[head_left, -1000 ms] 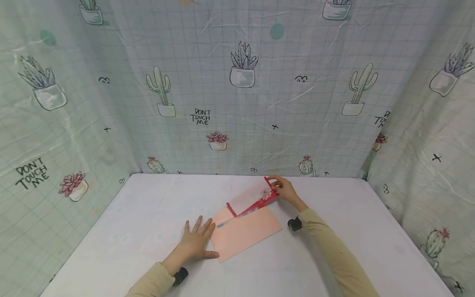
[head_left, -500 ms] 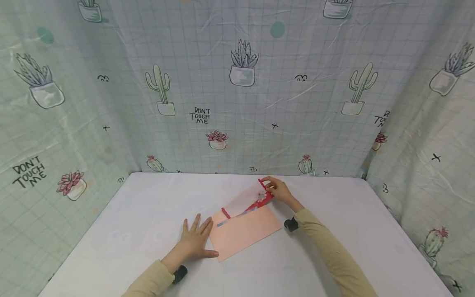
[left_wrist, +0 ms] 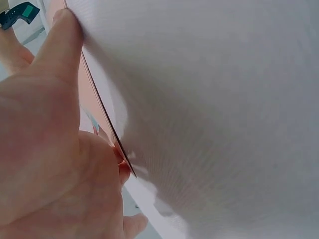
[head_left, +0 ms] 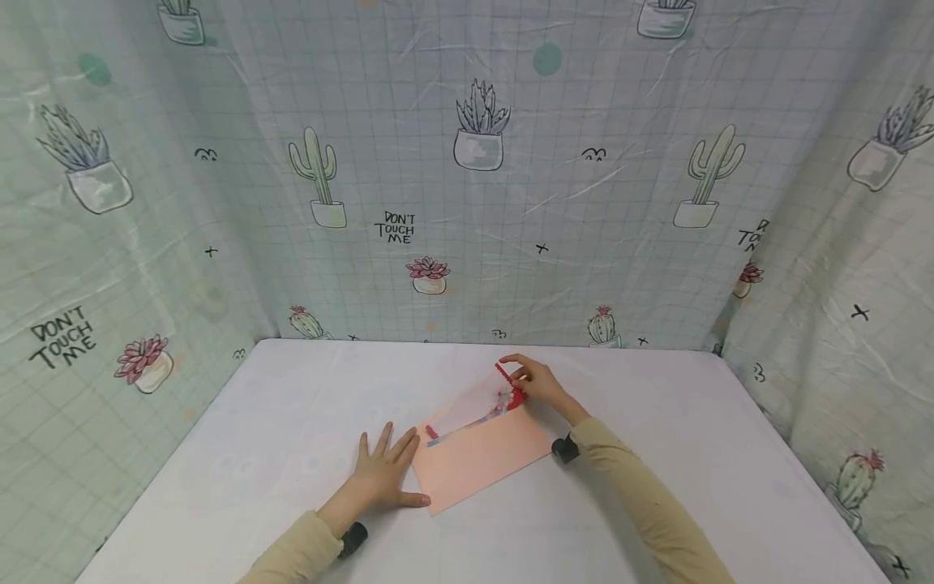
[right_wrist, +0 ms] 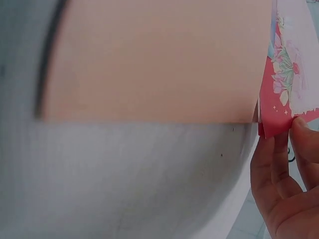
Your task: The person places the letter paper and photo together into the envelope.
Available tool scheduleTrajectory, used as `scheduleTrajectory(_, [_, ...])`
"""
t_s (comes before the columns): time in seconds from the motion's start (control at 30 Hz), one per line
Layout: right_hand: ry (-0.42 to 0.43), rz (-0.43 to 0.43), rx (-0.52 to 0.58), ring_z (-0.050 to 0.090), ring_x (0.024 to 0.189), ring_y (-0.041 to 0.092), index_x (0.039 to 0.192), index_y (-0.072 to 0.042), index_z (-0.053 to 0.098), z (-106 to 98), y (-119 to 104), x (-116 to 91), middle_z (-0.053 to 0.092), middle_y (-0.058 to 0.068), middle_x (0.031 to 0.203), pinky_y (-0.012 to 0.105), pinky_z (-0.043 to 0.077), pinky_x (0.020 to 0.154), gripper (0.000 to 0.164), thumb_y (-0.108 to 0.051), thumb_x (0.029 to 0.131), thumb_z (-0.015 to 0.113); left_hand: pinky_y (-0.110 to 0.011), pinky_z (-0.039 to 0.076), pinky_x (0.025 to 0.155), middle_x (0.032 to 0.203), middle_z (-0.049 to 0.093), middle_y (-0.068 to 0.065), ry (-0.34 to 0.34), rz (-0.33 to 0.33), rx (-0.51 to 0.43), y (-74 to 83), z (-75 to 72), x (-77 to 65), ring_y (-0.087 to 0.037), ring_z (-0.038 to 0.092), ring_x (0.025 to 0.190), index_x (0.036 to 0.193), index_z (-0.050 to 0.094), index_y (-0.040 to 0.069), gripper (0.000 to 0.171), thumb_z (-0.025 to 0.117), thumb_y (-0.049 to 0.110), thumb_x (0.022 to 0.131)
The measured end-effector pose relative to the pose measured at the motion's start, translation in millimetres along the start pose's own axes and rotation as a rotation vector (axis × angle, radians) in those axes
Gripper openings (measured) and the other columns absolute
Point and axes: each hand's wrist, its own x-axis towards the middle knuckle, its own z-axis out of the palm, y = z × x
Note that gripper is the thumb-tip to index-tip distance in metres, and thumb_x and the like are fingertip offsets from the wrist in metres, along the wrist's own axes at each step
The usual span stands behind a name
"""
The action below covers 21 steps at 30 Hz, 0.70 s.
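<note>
A peach envelope [head_left: 481, 464] lies aslant on the white table, a bluish strip along its far, open side. Part of a red-bordered greeting card [right_wrist: 279, 97] with a pale pink panel and printed flowers sticks out of that side; the rest is hidden inside the envelope. My right hand [head_left: 541, 384] pinches the card at its right end, thumb on the printed face and fingers behind, as the right wrist view shows. With fingers spread, my left hand [head_left: 383, 477] rests at the envelope's left edge. In the left wrist view its thumb [left_wrist: 62, 45] presses on the near edge.
A white table [head_left: 292, 389] extends around the envelope. Cactus-printed curtains [head_left: 540, 203] hang behind it and on both sides. Dark wrist cameras [head_left: 565, 448] sit beneath both sleeves, close to the tabletop.
My right hand has moved left and toward me with the card, and less of the card shows beyond the envelope. The left hand has stayed in place.
</note>
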Motion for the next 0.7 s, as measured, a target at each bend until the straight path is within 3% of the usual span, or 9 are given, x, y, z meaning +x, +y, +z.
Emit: scheduleTrajectory(0.7, [-0.082,-0.052,-0.062,0.052,0.061,0.012,0.126,-0.018,0.049,10.4,-3.4,-0.3,0.063,0.014,0.085,0.020,0.043,0.051,0.047,0.004,0.084,0.053,-0.070,0.009,0.098,0.148,0.021,-0.007,-0.008,-0.014,0.012,1.1,2.5,0.5,-0.044,0.011,0.135,0.139,0.027,0.006,0.095,0.055,0.066,0.070])
